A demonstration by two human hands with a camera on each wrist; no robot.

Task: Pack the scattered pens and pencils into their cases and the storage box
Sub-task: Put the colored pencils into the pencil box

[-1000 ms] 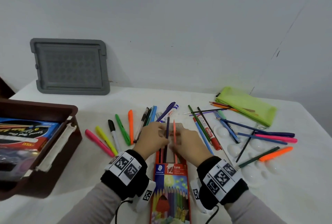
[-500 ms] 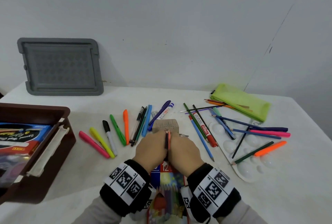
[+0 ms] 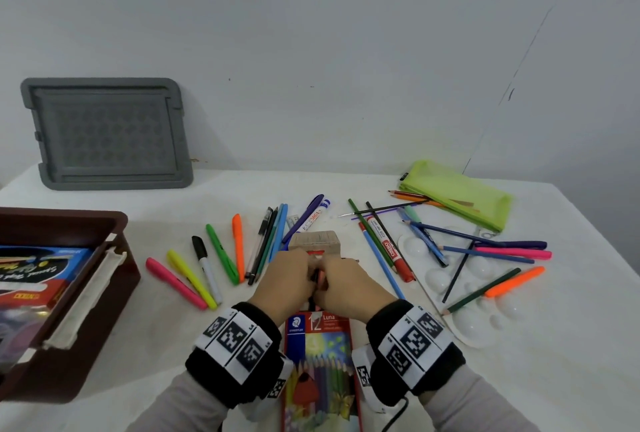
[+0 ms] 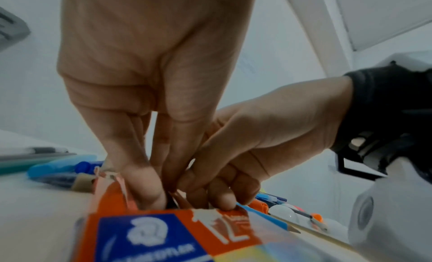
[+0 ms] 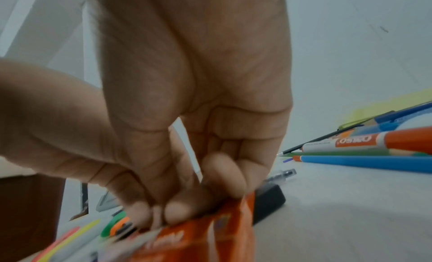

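The left hand (image 3: pixel 289 281) and the right hand (image 3: pixel 346 284) pinch two pencils (image 3: pixel 319 277) at the open mouth of the pencil box (image 3: pixel 320 362), which lies flat on the table (image 3: pixel 519 379) before the person. Pushed askew, the tips could snag the cardboard flap (image 3: pixel 313 241) and buckle it. The box is orange-red, printed with coloured pencils; how deep the pencils sit is probably hidden.

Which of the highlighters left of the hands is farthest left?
The pink highlighter. It lies at the outer left end of that fanned row, just beyond the yellow highlighter, nearest the brown storage box.

Both hands' fingers (image 4: pixel 145 188) pinch the pencil box (image 4: pixel 163 234) mouth.
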